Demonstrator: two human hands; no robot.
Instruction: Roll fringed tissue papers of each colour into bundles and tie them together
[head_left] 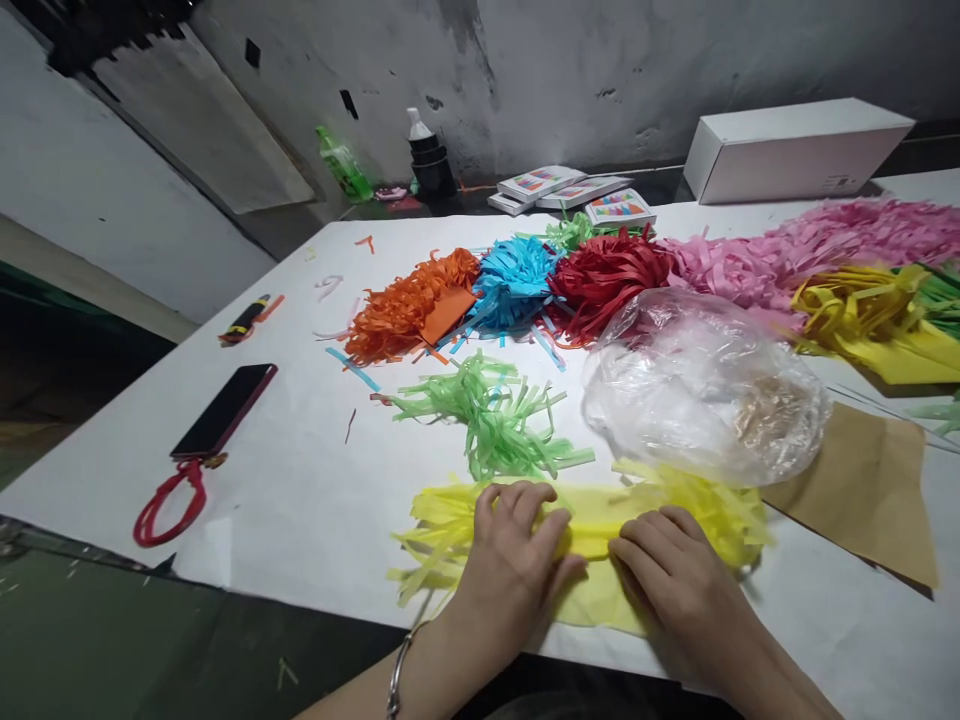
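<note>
A strip of yellow fringed tissue paper (pixel 450 525) lies across the near edge of the white table (pixel 315 500). Both my hands rest on its uncut band. My left hand (pixel 514 560) has its fingers curled over the paper and its thumb pressed against it. My right hand (pixel 671 565) presses down right beside it, fingers bent and pinching the band. A metal bangle (pixel 397 672) sits on my left wrist. Loose fringe sticks out to either side of my hands.
Just beyond lie a green fringe pile (pixel 495 415) and a crumpled clear plastic bag (pixel 701 390) on brown paper (pixel 862 490). Orange (pixel 405 300), blue (pixel 514 280), red (pixel 607 275), pink (pixel 825 245) and yellow (pixel 862 305) fringes fill the back. A phone (pixel 225 408) lies at left, a white box (pixel 787 150) at far right.
</note>
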